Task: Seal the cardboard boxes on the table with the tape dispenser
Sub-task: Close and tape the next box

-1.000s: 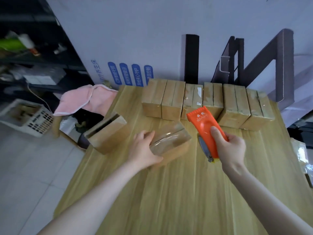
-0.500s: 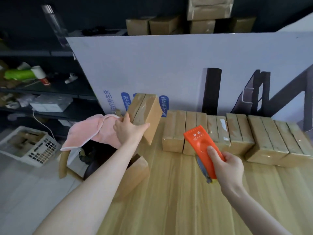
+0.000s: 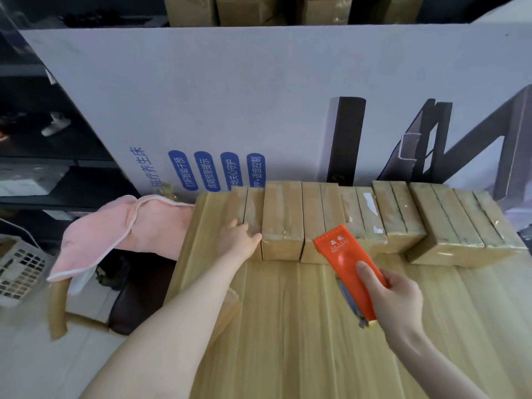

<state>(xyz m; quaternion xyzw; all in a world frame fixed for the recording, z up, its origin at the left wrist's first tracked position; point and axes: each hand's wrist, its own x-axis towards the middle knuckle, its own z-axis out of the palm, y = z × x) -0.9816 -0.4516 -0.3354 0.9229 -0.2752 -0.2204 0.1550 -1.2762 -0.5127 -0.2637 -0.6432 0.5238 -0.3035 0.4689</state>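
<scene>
Boxes line the table. Left hand pushes the end box in, fingers flat; right hand grips the tape dispenser. Next, probably fetch an untaped box.

The head camera is looking forward and down, sitting close over the table. The boxes are lying mid-frame, and a board is filling the upper frame.

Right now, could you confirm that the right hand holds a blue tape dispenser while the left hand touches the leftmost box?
Not quite: the head view shows the tape dispenser is orange, not blue. The right hand holds it and the left hand touches the leftmost box.
</scene>
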